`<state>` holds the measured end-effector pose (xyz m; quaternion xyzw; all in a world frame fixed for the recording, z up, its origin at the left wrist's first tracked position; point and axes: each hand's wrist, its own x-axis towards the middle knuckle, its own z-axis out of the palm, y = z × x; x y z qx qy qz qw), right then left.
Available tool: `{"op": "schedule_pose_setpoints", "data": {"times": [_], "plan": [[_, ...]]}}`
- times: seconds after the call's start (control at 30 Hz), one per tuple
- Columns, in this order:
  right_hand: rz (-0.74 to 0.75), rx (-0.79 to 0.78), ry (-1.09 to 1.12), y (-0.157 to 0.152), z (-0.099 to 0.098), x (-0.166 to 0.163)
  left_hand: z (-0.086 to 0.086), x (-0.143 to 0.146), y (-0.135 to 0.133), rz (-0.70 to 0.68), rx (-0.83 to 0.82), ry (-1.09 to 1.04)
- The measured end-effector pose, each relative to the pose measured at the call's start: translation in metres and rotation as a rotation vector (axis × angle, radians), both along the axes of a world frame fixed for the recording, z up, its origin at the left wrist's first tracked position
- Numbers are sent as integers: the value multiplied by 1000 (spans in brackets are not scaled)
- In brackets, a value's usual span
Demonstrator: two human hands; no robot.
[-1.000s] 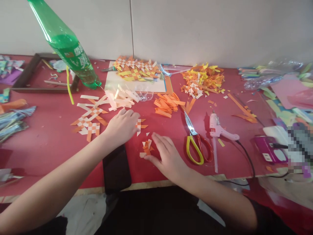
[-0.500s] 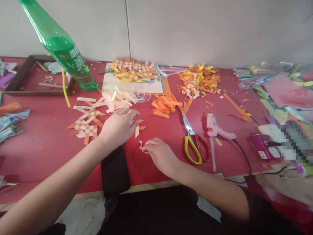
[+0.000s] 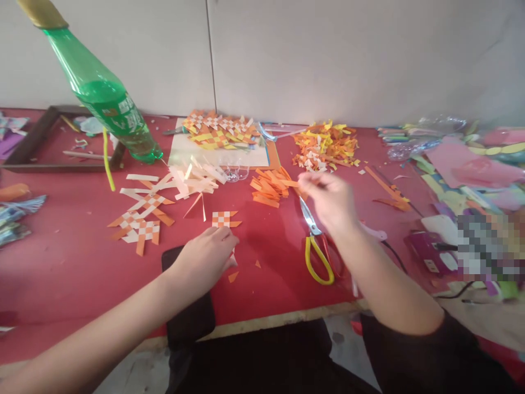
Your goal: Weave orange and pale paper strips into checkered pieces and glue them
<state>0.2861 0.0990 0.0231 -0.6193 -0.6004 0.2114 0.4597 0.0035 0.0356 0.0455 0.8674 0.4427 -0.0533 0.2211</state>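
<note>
My left hand (image 3: pixel 207 254) is low over the red table, fingers curled down and closed round a small white paper scrap (image 3: pixel 233 257). Just beyond its knuckles lies a small orange-and-white woven paper piece (image 3: pixel 222 219). Two orange paper triangles (image 3: pixel 233 277) rest beside the thumb. My right hand (image 3: pixel 331 200) is raised above the scissors (image 3: pixel 315 241), blurred, its fingertips pinched together near the end of the orange paper strips (image 3: pixel 268 187). What they pinch, if anything, cannot be made out. Pale paper strips (image 3: pixel 197 178) and a larger woven piece (image 3: pixel 139 219) lie left of centre.
A green bottle (image 3: pixel 110 104) stands at the left by a dark frame (image 3: pixel 41 134). Yellow-orange clippings (image 3: pixel 328 145) are heaped at the back. A phone (image 3: pixel 191 314) sits under my left forearm. A pink glue gun (image 3: pixel 373 232) is partly behind my right arm.
My right hand has moved up and right from the table's middle to the orange strips. The left hand has come down and nearer to me, uncovering the small woven piece.
</note>
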Motion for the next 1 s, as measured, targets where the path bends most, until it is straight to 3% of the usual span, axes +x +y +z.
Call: {"op": "schedule_pose_setpoints", "data": {"times": [0.07, 0.13, 0.17, 0.27, 0.4, 0.5, 0.6, 0.67, 0.77, 0.83, 0.93, 1.0], "plan": [[-148, 116, -74, 38, 9, 34, -4, 5, -4, 22, 10, 7], [-231, 188, -410, 72, 13, 62, -7, 7, -4, 41, 13, 3], [-195, 157, -545, 87, 12, 73, -8, 8, -4, 50, 12, 0], [-110, 79, -631, 118, -1, 91, -8, 9, -3, 75, 14, -12], [-58, 59, -624, 125, -17, 94, -8, 8, -4, 85, 39, -31], [-70, 155, -598, 107, -14, 85, -11, 4, -4, 78, 67, -84], [-1, 290, -593, 69, -1, 55, -13, -2, 3, 45, 76, -205], [196, 352, -615, 34, 5, 23, -12, -5, 11, 21, 74, -308], [631, 387, -661, -18, 5, -30, -11, -8, 24, 59, 101, -434], [927, 324, -682, -45, 0, -57, -11, -11, 31, 110, 127, -491], [1028, 142, -694, -68, -9, -78, -15, -15, 35, 181, 154, -547], [1072, 100, -681, -77, -16, -81, -18, -17, 35, 215, 162, -572]]}}
